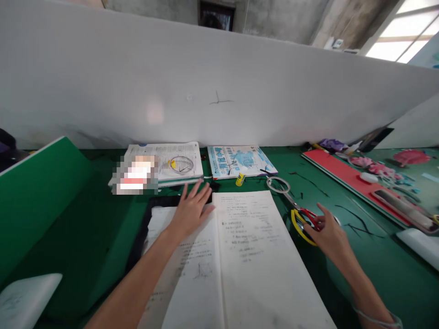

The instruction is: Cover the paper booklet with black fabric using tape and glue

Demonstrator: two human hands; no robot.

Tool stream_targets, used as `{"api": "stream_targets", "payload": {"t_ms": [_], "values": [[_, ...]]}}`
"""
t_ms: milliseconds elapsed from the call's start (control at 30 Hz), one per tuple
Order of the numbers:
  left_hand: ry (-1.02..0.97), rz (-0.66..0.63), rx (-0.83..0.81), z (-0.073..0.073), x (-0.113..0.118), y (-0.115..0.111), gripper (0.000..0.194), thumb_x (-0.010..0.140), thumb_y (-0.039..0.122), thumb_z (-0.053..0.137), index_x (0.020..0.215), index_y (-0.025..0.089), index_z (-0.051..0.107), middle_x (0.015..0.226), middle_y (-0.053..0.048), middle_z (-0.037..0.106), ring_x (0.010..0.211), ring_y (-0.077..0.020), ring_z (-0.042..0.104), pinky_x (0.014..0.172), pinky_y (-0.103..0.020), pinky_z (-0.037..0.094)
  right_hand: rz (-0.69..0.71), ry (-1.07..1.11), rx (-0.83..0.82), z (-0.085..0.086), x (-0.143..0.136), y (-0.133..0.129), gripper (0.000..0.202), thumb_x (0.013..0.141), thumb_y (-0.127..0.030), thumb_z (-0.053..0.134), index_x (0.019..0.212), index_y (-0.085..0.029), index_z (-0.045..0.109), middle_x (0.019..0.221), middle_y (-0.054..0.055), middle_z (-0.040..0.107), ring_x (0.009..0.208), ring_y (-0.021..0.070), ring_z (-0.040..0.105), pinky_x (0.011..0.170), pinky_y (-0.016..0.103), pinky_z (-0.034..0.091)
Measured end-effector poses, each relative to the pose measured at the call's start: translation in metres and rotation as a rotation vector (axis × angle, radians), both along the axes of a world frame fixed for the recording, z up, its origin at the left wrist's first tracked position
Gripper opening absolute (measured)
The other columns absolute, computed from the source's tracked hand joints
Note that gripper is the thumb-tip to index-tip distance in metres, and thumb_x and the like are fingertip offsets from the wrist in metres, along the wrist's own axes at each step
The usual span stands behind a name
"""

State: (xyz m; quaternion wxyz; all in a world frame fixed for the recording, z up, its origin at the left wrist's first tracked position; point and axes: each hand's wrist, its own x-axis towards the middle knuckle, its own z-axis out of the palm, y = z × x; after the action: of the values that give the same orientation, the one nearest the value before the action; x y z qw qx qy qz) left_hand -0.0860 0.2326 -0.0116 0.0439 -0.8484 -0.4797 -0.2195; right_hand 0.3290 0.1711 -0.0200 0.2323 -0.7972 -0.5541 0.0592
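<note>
On a green tabletop (82, 242), the left hand (192, 208) lies open on a handwritten notebook (255, 265); the right hand (329, 235) touches red-and-yellow-handled scissors (307, 214), its grip unclear. Beyond lies a blue-and-white paperback (242, 161).

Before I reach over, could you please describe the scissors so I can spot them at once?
On the green table, find the large open notebook in the middle. Just off its right edge, by the right hand, are the scissors; their yellow and red handles set them apart from the pale ring just beyond.
</note>
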Motion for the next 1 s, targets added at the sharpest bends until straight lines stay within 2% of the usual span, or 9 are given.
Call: {"api": "stream_targets", "payload": {"t_ms": [100,167,300,333,467,567,700,833,1000], "values": [[-0.052,0.263,-0.012,-0.001,-0.002,0.002,0.059,0.098,0.045,0.035,0.143,0.007,0.038,0.148,-0.018,0.039,0.143,-0.0345,0.025,0.112,-0.061,0.026,0.021,0.008,-0.009,-0.001,0.0,-0.001,0.082,0.071,-0.052,0.057,0.141,-0.012,0.039,0.091,0.007,0.06,0.069,0.0199,0.057,0.064,0.033,0.046],[-0.069,0.207,0.002,0.0,-0.002,0.002,0.055,0.099,0.042,0.033,0.142,0.008,0.04,0.148,-0.015,0.041,0.143,-0.0295,0.025,0.115,-0.055,0.026,0.023,0.014,-0.021,-0.001,0.0,-0.003,0.082,0.071,-0.053,0.057,0.14,-0.012,0.04,0.092,0.007,0.06,0.07,0.0203,0.057,0.065,0.033,0.046],[0.016,-0.141,-0.039,0.006,0.002,-0.001,0.041,0.1,0.035,0.034,0.134,0.021,0.052,0.139,-0.004,0.054,0.138,-0.0206,0.038,0.118,-0.048,0.022,0.03,0.011,-0.029,0.001,0.002,-0.005,0.082,0.072,-0.054,0.055,0.141,-0.013,0.038,0.093,0.009,0.06,0.073,0.0214,0.058,0.066,0.034,0.045],[0.026,-0.117,-0.045,0.006,0.003,-0.002,0.041,0.099,0.036,0.035,0.134,0.021,0.053,0.137,-0.005,0.056,0.137,-0.0225,0.039,0.118,-0.052,0.021,0.031,0.012,-0.028,0.001,0.002,-0.005,0.083,0.072,-0.054,0.055,0.141,-0.013,0.039,0.093,0.009,0.06,0.073,0.0215,0.058,0.066,0.034,0.045],[-0.053,0.247,0.051,0.008,0.001,-0.001,0.05,0.097,0.04,0.039,0.138,0.012,0.047,0.14,-0.015,0.051,0.139,-0.0317,0.034,0.114,-0.06,0.021,0.008,0.066,-0.042,0.002,0.004,-0.004,0.086,0.069,-0.054,0.056,0.142,-0.012,0.038,0.092,0.008,0.062,0.071,0.021,0.058,0.067,0.035,0.046],[-0.057,0.146,0.063,0.009,-0.007,0.002,0.051,0.095,0.044,0.043,0.136,0.013,0.048,0.136,-0.012,0.056,0.135,-0.0277,0.041,0.115,-0.051,0.027,-0.05,0.147,-0.081,0.001,0.007,-0.002,0.092,0.065,-0.058,0.061,0.141,-0.012,0.04,0.091,0.008,0.063,0.07,0.022,0.059,0.067,0.037,0.046],[0.011,-0.065,0.058,0.004,-0.012,0.006,0.042,0.092,0.046,0.052,0.122,0.018,0.06,0.12,-0.008,0.067,0.115,-0.0244,0.059,0.102,-0.042,0.045,-0.119,0.521,-0.047,0.012,0.004,-0.005,0.085,0.054,-0.052,0.076,0.126,-0.016,0.05,0.077,0.003,0.06,0.063,0.0194,0.057,0.057,0.032,0.046],[-0.006,-0.068,0.147,-0.002,-0.011,0.004,0.023,0.094,0.025,0.049,0.105,0.018,0.068,0.101,-0.006,0.073,0.093,-0.0212,0.068,0.08,-0.035,0.055,0.009,1.144,0.014,0.039,-0.008,-0.014,0.043,0.064,-0.055,0.073,0.087,-0.023,0.054,0.061,-0.004,0.045,0.044,0.0084,0.039,0.037,0.02,0.03],[-0.108,0.043,0.213,-0.002,-0.011,0.001,0.026,0.092,0.014,0.046,0.103,0.017,0.069,0.095,-0.006,0.074,0.084,-0.0212,0.07,0.071,-0.035,0.055,0.119,1.501,-0.145,0.065,-0.028,-0.025,0.04,0.079,-0.061,0.054,0.077,-0.021,0.054,0.061,-0.004,0.036,0.041,0.005,0.026,0.035,0.018,0.027]]}}
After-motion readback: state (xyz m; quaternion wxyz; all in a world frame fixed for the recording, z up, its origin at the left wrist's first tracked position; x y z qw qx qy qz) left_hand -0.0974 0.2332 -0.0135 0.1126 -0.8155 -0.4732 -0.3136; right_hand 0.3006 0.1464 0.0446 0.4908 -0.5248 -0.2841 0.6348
